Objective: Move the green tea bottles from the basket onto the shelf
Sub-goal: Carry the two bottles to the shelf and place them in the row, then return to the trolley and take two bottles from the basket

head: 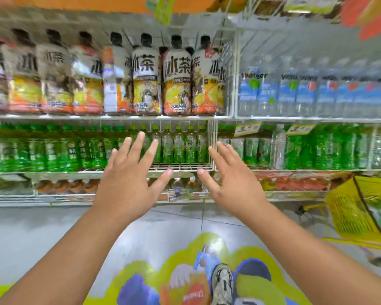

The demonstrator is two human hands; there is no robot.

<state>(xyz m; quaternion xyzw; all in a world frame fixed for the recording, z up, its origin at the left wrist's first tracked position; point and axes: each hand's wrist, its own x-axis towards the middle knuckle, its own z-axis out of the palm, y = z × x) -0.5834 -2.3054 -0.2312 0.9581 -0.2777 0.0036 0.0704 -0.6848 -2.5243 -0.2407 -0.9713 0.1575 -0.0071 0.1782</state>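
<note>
a person stands before a store drinks shelf (pixel 180 167) with both hands raised and empty, the left hand (pixel 128 183) and right hand (pixel 233 183) spread flat with fingers apart, holding nothing, palms toward a wire section where a row of green tea bottles (pixel 178 148) stands upright with caps forward, apparently faced up for shoppers. about six bottles can be counted in that front row; blur hides any behind. bare wire in front of them suggests room for more. the yellow basket (pixel 350 214) sits tilted at the right edge, well apart from the hands, with green-labelled bottles inside, too blurred to count. one shoe (pixel 222 282) shows below.
</note>
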